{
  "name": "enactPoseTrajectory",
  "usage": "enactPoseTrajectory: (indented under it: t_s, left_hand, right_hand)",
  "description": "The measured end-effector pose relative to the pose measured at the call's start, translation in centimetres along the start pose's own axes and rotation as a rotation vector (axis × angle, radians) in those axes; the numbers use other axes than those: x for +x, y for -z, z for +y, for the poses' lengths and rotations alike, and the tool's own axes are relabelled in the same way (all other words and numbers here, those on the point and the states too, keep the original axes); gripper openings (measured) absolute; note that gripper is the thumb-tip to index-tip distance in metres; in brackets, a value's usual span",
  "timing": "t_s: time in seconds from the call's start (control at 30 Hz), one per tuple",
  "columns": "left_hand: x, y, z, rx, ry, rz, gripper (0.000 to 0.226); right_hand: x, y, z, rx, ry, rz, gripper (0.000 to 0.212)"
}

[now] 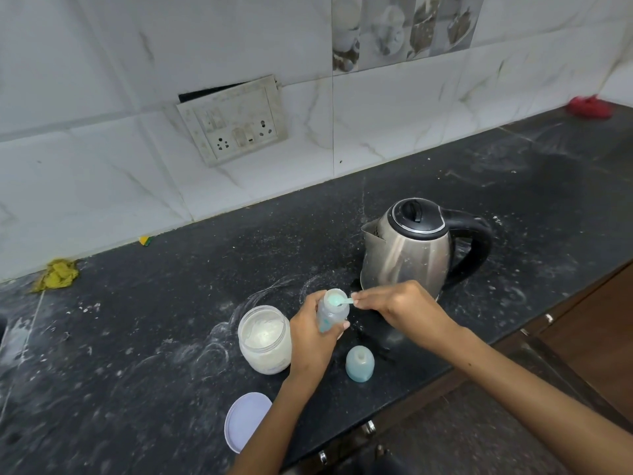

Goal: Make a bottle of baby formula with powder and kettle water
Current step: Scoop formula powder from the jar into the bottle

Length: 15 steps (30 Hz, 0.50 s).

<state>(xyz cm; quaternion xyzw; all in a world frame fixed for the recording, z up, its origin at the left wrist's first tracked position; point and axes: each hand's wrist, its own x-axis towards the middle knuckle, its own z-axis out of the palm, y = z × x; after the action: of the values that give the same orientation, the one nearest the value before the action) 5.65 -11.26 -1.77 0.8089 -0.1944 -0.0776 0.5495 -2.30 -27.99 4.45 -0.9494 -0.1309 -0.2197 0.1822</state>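
Dusty black counter (pixel 513 186); clear bottle (pixel 330 311), pale-blue scoop (pixel 337 299) at mouth.

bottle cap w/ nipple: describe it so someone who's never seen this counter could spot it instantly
Start at the steel kettle on the black countertop and come toward the near edge, past the baby bottle in the left hand. The bottle cap stands alone, right of the open powder jar. It is the small pale-blue dome with a nipple inside, unlike the flat lid nearby.

Black countertop (pixel 513 186), powder-dusted: kettle (pixel 407 248), open powder jar (pixel 264 341), jar lid (pixel 245 419), bottle cap (pixel 359 364), yellow cloth (pixel 58 274).
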Motion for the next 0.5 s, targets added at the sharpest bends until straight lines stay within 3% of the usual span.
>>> enactPoseTrajectory:
  t_s: [0.5]
  left_hand:
    - [-0.18,0.02,-0.46,0.031,-0.043,-0.002,0.056]
  right_hand:
    - [-0.09,-0.63,0.56,-0.037,-0.007,0.034,0.031]
